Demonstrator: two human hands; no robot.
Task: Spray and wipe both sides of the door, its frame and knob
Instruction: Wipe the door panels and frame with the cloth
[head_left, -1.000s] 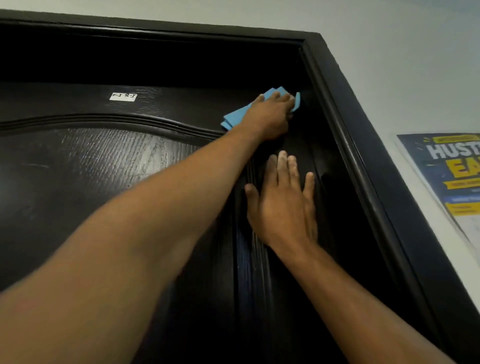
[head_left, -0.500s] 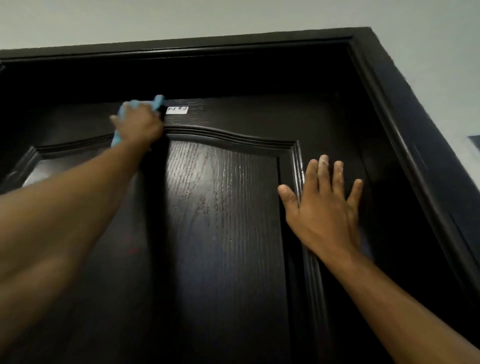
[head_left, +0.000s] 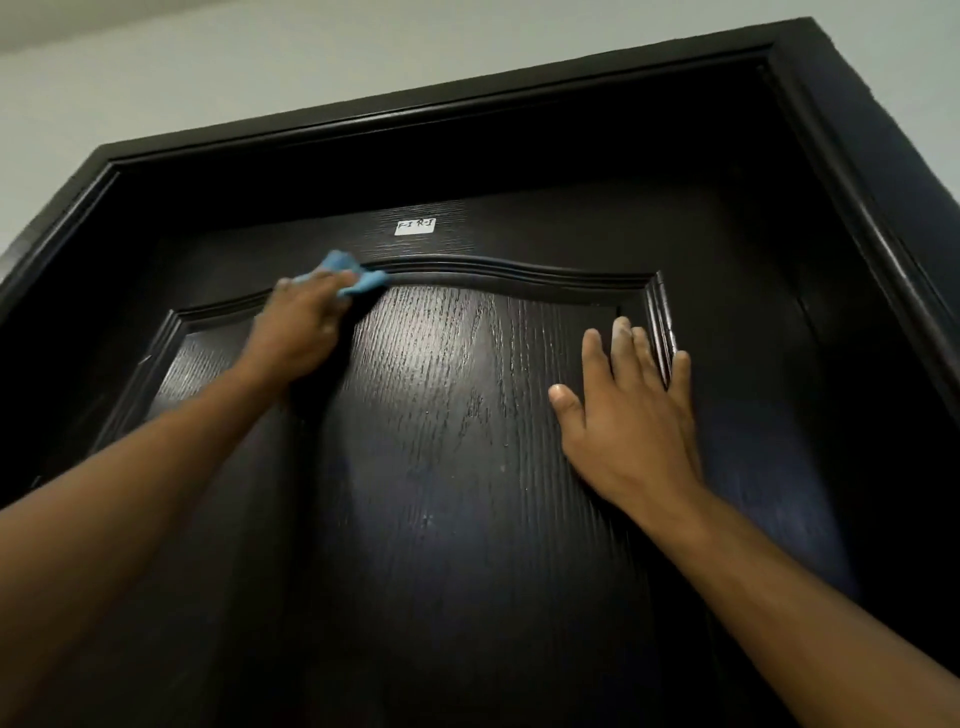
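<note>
The left hand (head_left: 301, 325) is pinching a crumpled blue cloth (head_left: 353, 275) against the dark wood-grain door (head_left: 457, 467); the curved moulding is running rightward from it, toward the right hand (head_left: 631, 415), spread flat.

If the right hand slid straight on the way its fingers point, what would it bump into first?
Most likely the raised moulding at the panel's upper right corner: the right hand lies flat on the door, fingers pointing up, tips almost at that ridge.
</note>
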